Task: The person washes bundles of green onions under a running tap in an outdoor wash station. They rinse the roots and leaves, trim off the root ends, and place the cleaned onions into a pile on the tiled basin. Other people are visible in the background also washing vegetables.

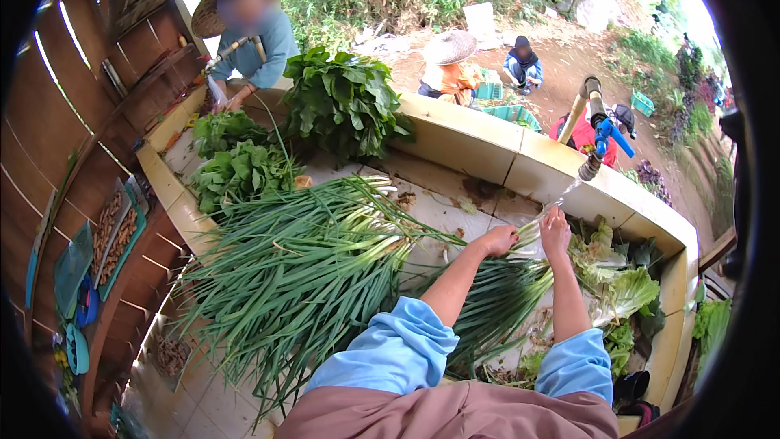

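My left hand (503, 239) grips a few spring onions (528, 236) near their white ends. Close beside it, my right hand (556, 233) is closed around the root ends of the same stalks, its fingers partly hidden. Water runs from the tap (591, 166) with a blue lever (612, 136) onto the stalks at my right hand. Under my forearms lies a bundle of spring onions (503, 299). A larger heap of spring onions (317, 256) spreads to the left, with its white ends towards the tap.
The tiled basin has a raised yellowish rim (463, 131). Lettuce leaves (627, 292) lie at its right. A tall bunch of leafy greens (344, 103) and smaller green heads (244, 174) stand at the far left. A person in a woven hat (268, 42) works there. Several people crouch outside near green crates (512, 114).
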`<state>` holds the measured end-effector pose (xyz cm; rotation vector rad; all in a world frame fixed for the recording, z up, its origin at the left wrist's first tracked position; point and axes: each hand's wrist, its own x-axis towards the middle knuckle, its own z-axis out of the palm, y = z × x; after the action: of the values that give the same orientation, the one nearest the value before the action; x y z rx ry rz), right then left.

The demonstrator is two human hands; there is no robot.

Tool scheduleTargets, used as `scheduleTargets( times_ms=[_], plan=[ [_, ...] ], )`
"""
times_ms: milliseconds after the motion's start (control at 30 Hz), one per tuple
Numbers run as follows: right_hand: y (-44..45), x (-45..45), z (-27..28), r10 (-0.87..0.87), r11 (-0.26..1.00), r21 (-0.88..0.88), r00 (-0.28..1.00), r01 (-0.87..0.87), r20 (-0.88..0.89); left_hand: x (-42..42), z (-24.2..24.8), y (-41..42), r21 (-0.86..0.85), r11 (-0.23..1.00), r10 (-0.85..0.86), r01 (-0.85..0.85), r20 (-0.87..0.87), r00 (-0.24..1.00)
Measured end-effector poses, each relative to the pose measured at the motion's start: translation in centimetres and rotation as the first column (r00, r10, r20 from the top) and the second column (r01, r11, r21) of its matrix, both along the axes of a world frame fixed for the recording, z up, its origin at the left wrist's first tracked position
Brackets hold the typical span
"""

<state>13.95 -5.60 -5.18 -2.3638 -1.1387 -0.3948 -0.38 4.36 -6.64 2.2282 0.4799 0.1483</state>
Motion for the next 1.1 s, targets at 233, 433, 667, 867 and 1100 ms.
scheduleTargets(
  times_ms=[233,433,667,867,1100],
  plan=[
    [-2.9,7.9,1.4,-0.272,0.941,0.111,0.909,0.321,-0.317,-0.5,-0.5,1.5,-0.357,0.934,-0.032,0.002,-0.078,0.996],
    [-8.0,9.6,0.6,-0.312,0.934,-0.236,0.933,0.267,-0.179,-1.0,0.1,1.2,-0.516,0.857,0.006,-0.01,-0.009,1.0],
    [-5.4,5.5,0.0,-0.204,0.897,-0.376,0.973,0.232,0.111,-1.6,1.3,0.8,-0.535,0.844,0.0,-0.033,-0.062,0.998],
    [-1.4,1.0,0.8,-0.062,0.991,-0.135,0.943,0.018,-0.326,-2.0,2.0,1.4,-0.43,0.903,0.006,-0.029,-0.055,0.998],
    [1.0,-1.8,-1.2,0.428,0.901,0.406,0.455,-0.152,-0.781,-1.8,1.7,1.1,-0.503,0.864,0.027,-0.022,0.001,1.0]
  ],
)
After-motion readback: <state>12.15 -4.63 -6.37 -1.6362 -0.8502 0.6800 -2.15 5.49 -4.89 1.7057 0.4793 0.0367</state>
